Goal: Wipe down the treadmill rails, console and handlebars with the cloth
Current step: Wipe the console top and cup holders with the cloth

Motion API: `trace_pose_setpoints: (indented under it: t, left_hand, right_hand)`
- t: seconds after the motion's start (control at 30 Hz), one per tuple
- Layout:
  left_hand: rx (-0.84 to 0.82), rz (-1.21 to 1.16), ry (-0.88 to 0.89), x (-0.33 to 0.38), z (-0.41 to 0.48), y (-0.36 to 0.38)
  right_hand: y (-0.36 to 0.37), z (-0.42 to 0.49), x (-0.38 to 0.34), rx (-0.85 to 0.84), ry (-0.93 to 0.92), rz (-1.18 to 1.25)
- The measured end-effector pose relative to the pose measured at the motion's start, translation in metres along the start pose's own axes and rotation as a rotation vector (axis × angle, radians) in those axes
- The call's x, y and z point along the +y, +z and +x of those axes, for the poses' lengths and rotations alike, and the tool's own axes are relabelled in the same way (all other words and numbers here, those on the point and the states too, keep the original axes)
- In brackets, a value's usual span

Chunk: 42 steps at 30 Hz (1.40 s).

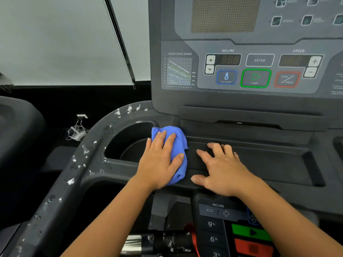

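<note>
Left hand (161,160) lay flat with its fingers straight, pressing the bunched blue cloth (177,139) onto the tray (269,160) below the treadmill console (259,93). The thumb lay along the cloth's right edge without curling under it. Right hand (222,167) rested palm down with its fingers spread on the same tray, just right of the cloth, and held nothing.

The step in hand looked like wiping the tray. It would probably go best with even pressure and long strokes to the right, lifting the bracing hand out of the path. The ridges at the far side of the tray would need the cloth's edge pushed in along them.

The button panel rose at the far side, its keys likely to register a heavy press. The left handlebar (78,164) curved near-left, speckled with flaked white patches that might snag the cloth. The cup holder (130,143) sat just left of the cloth, deep and shadowed. A lower keypad (217,212) sat near the wrists. A red cord (194,238) hung beside it, and a white charger (78,135) lay on the floor at far left.
</note>
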<state>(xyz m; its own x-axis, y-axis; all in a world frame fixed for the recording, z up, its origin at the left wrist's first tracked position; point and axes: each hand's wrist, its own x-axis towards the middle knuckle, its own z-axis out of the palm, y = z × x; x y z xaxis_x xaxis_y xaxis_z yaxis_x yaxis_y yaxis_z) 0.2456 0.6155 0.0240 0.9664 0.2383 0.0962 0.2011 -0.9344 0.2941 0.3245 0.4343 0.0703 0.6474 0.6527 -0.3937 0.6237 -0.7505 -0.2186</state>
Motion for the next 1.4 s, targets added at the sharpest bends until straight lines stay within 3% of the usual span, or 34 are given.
trace_pose_setpoints:
  t: [0.17,0.37,0.67,0.73,0.9,1.1,1.4]
  left_hand:
    - [-0.064,0.037,0.033,-0.006,-0.032,-0.005]
    - [-0.166,0.119,-0.048,-0.005,0.020,-0.007]
    - [-0.109,0.051,-0.010,-0.005,-0.042,-0.008]
    - [-0.115,0.052,-0.012,-0.006,-0.031,-0.008]
    - [-0.139,0.052,-0.046,-0.009,0.016,-0.006]
    - [-0.030,-0.013,-0.002,-0.001,-0.027,-0.002]
    - [-0.123,0.035,-0.052,-0.007,0.023,-0.005]
  right_hand:
    - [0.000,0.000,0.001,-0.011,0.004,0.034]
    - [-0.001,0.002,0.001,-0.039,0.003,0.022]
    - [0.001,-0.002,0.002,0.071,-0.026,0.075]
    - [0.003,-0.003,0.003,0.120,-0.059,0.044]
    - [0.002,0.004,0.005,0.013,-0.010,0.142]
    - [0.000,0.006,0.009,0.040,-0.024,0.137]
    - [-0.002,0.010,0.012,0.070,-0.051,0.152]
